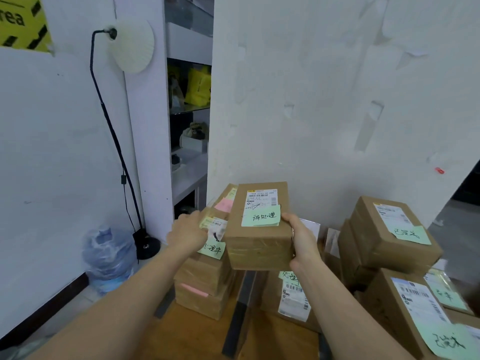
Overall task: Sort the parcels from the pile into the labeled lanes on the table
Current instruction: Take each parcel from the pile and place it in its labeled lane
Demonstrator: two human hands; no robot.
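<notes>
My right hand (302, 240) gripping a box (259, 227) at frame centre, my left hand (188, 231) open, resting on the left stack (205, 287) of boxes

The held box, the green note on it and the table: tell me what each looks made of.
Held box: brown corrugated cardboard by the look, matte, with shiny clear tape banding its front side; the right hand grips it.
Green note: thin paper, matte, handwritten in black ink, one edge lifting.
Table: apparently wood or wood veneer, warm brown and smooth, with dark tape strips marking lanes.
</notes>
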